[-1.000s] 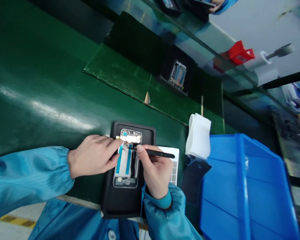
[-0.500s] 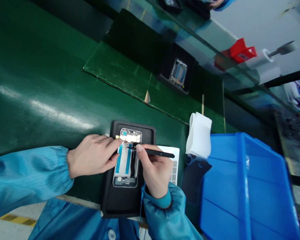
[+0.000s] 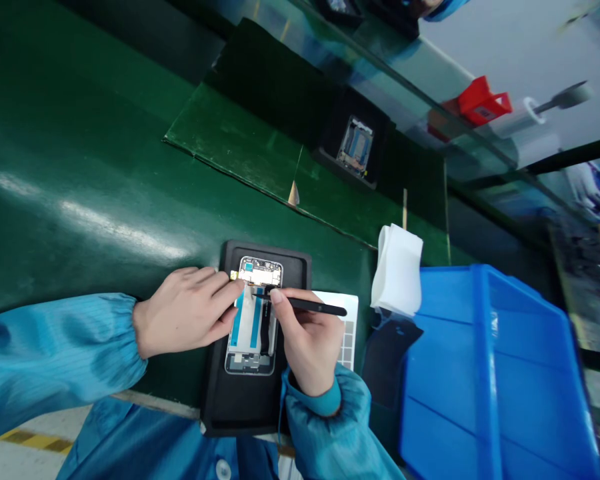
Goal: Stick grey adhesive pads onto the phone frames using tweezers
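Observation:
An opened phone (image 3: 249,333), with its circuit board and blue strips bare, lies in a black tray (image 3: 254,408) on the green bench. My left hand (image 3: 187,310) reaches in from the left and holds the phone at its edge, the index fingertip on the lower part of the board and the thumb below it. Black tweezers (image 3: 316,307) are pinched between the thumb and fingers of my right hand (image 3: 313,340). Their thin tip points left, at the phone just under the board; whether it touches is too small to tell.
A blue divided bin (image 3: 445,360) stands on the right, with folded white cloths (image 3: 397,270) beside it. Under my right hand lies a printed white sheet (image 3: 350,330). Farther back, a second black tray (image 3: 325,157) holds another opened phone (image 3: 356,147). A red holder (image 3: 483,103) is beyond.
Almost nothing differs. The tweezers and my right hand have shifted very slightly left, along with a small shift of the whole view.

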Demonstrator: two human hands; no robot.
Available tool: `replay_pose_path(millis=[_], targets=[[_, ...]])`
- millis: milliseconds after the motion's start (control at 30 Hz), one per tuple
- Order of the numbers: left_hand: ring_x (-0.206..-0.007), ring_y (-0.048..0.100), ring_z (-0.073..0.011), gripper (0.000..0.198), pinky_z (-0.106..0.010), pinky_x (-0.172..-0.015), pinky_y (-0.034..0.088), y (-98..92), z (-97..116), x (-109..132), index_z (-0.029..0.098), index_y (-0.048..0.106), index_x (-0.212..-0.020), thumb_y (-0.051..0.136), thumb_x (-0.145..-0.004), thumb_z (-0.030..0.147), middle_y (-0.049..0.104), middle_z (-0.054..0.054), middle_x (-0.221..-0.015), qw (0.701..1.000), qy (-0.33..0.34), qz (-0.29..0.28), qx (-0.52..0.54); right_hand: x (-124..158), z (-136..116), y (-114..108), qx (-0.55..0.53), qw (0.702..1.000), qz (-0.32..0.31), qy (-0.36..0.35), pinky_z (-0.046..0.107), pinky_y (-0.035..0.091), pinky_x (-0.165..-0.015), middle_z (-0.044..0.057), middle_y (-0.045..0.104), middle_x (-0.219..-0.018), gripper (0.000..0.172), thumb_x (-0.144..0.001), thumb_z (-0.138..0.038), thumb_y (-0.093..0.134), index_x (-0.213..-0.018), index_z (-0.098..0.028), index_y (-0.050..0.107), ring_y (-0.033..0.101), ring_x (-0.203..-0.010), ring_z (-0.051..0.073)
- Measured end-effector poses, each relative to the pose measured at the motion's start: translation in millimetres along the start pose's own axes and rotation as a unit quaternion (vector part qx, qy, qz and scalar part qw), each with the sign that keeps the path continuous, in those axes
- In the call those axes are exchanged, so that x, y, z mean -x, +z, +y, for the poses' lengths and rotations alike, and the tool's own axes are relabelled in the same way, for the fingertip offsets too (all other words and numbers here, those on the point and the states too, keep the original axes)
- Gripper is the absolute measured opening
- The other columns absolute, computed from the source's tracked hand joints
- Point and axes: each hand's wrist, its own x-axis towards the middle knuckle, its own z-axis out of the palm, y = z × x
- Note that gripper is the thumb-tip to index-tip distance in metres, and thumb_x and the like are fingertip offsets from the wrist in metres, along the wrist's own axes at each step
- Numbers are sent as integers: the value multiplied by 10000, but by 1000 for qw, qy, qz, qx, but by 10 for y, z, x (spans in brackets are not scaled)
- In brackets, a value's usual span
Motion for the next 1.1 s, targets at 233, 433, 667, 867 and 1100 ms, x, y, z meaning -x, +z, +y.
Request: replay_pose_path(millis=[233,433,667,867,1100], targets=[[-844,563,-215,323,-333,-673,458,-46,-4,-27,192,607,-1258,494,-974,296,571,-63,-900,998,36,-37,-36,-4,-23,3,-1,1000,-3,-4,261,531,-500,35,740,-714,167,-855,-358,732,-825,-195,753,663,-579,166],[-861,534,-232,368,-356,-679,450,-53,10,-24,198,589,-1314,505,-979,326,545,-66,-912,996,41,-57,-57,6,-6,1,10,1000,-5,-5,258,519,-510,29,732,-720,162,-866,-352,724,-841,-194,748,641,-574,152],[-832,499,-236,426,-370,-686,395,-86,26,-38,212,558,-1371,535,-961,325,524,-67,-914,993,44,-77,-78,11,-19,6,-26,999,21,16,253,536,-534,22,716,-713,157,-863,-333,726,-848,-177,730,648,-582,144],[-813,477,-216,361,-355,-688,349,-124,-30,-62,299,593,-1325,528,-970,311,525,-51,-901,989,84,-96,-76,-6,-25,2,-59,998,31,9,249,541,-550,21,714,-720,162,-863,-334,719,-847,-173,720,648,-588,136],[-826,480,-225,347,-384,-741,369,-133,-34,-24,196,645,-1263,535,-968,341,568,-67,-909,989,83,-35,-116,-14,-13,24,-99,994,40,13,232,530,-519,12,711,-704,147,-851,-322,725,-834,-178,705,645,-562,127]])
